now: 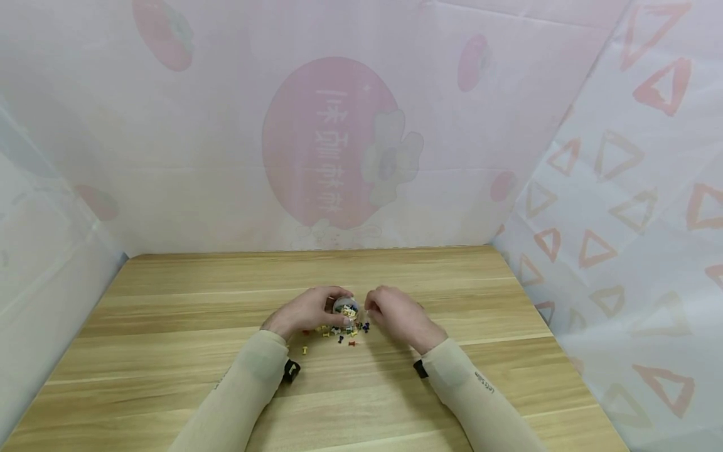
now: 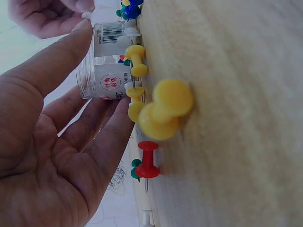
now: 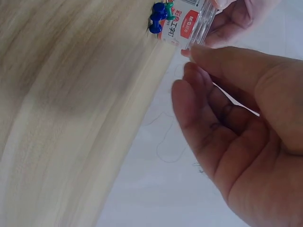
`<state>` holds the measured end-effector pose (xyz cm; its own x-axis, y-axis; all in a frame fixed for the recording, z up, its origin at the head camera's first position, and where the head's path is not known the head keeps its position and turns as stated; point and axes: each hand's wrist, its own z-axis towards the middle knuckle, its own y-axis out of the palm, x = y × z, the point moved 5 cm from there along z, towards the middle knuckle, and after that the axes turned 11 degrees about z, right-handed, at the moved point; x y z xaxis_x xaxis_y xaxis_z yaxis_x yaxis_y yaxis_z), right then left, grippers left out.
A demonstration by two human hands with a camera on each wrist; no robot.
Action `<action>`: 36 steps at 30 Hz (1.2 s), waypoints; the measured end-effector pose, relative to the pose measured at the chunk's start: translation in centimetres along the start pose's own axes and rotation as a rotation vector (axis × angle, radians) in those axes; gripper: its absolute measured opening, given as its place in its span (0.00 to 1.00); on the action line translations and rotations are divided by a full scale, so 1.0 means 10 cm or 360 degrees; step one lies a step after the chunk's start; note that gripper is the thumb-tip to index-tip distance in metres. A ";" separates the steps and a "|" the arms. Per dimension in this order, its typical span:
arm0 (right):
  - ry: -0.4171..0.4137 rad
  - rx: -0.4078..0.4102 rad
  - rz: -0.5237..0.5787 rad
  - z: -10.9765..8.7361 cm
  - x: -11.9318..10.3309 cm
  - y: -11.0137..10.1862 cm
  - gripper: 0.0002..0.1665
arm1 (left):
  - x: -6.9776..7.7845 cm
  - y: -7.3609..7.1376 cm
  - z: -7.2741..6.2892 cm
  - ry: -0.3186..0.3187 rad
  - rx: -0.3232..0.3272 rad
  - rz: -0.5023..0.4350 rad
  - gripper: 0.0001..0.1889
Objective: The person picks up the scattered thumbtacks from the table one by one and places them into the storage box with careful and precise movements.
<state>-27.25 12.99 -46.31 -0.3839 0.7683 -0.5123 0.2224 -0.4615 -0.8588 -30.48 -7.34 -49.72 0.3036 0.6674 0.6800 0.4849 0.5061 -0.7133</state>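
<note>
A small clear plastic jar (image 1: 339, 304) with a printed label and push pins inside stands on the wooden table. My left hand (image 1: 309, 309) holds it, thumb on the near side and fingers around the far side. In the left wrist view the jar (image 2: 110, 78) is upright on the tabletop. Just right of its mouth is my right hand (image 1: 402, 317), thumb and forefinger pinched together. Between those fingertips a small pale push pin (image 2: 87, 15) shows, mostly hidden. Loose push pins lie around the jar, among them a red pin (image 1: 353, 343) and a yellow pin (image 1: 305, 350).
The wooden table (image 1: 226, 395) reaches back to a pink-and-white printed curtain (image 1: 226, 125). Another curtain with triangle prints (image 1: 615, 207) hangs at the right. Blue pins (image 3: 157, 19) lie beside the jar on the right hand's side.
</note>
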 end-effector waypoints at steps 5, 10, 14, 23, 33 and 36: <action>-0.0015 0.0098 0.0078 0.03 -0.04 -0.01 0.07 | -0.01 0.00 0.01 -0.0007 0.0002 0.0013 0.36; -0.0041 0.0132 0.0255 0.05 -0.09 0.00 0.08 | -0.01 0.00 0.02 -0.0007 0.0005 0.0024 0.35; -0.0026 0.0124 0.0392 0.05 -0.12 0.04 0.08 | 0.00 0.00 0.02 0.0003 -0.0001 0.0016 0.34; 0.0019 0.0135 0.0482 0.07 -0.12 0.07 0.09 | -0.01 -0.01 0.02 0.0004 0.0003 0.0029 0.34; 0.0061 0.0150 0.0506 0.06 -0.03 0.03 0.08 | 0.03 0.01 0.02 0.0057 0.0017 0.0113 0.34; 0.0068 0.0164 0.0488 0.05 -0.01 0.01 0.09 | 0.06 0.01 0.02 0.0108 0.0039 0.0224 0.36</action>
<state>-27.66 12.61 -46.35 -0.2745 0.6034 -0.7487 0.2290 -0.7152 -0.6603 -30.45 -6.82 -49.40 0.4220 0.6947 0.5826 0.4138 0.4242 -0.8055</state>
